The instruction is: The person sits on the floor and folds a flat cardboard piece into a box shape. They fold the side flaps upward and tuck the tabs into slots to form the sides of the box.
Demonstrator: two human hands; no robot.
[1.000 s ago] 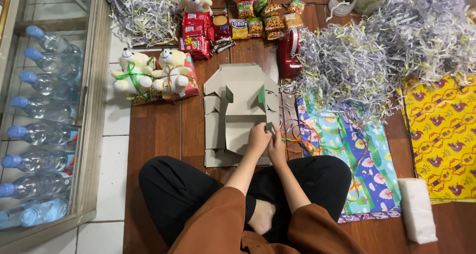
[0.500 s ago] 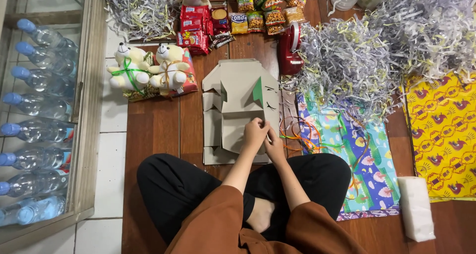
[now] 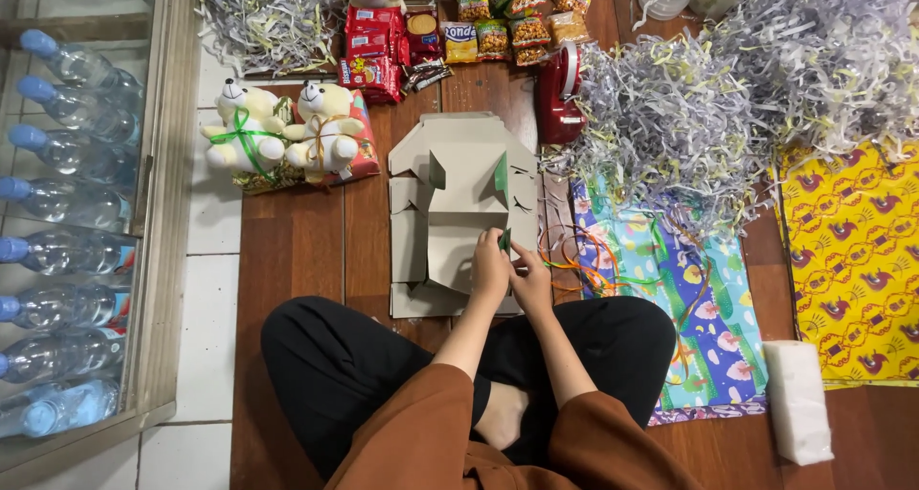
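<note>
Wooden floorboards (image 3: 306,241) carry everything, with pale tiles along the left beside a glass-fronted cabinet (image 3: 163,165) of water bottles (image 3: 67,155). Near the middle lies a flat, unfolded grey cardboard box (image 3: 459,203), its long axis running from near to far, with two small flaps standing up in its far half.

Both hands meet over the box's near right part, just beyond the crossed legs in black trousers (image 3: 345,366). The left hand (image 3: 491,265) and the right hand (image 3: 532,278) are close together, touching, their fingers curled and pinched on a small green-faced tab (image 3: 504,241) of the box; neither is spread open.

Left of the box sit two small plush bears (image 3: 282,131) tied with ribbon on a red packet. Beyond it lie red snack packets (image 3: 373,45) and a row of small snack bags (image 3: 517,21), and a red tape dispenser (image 3: 558,93) stands just off the far right corner. Shredded paper (image 3: 708,107) is heaped on the right, spilling onto blue patterned wrapping paper (image 3: 661,270) with loose orange ribbon (image 3: 584,265) beside the right hand. Yellow wrapping paper (image 3: 852,251) lies farther right, with a white tissue pack (image 3: 796,413) near it.
</note>
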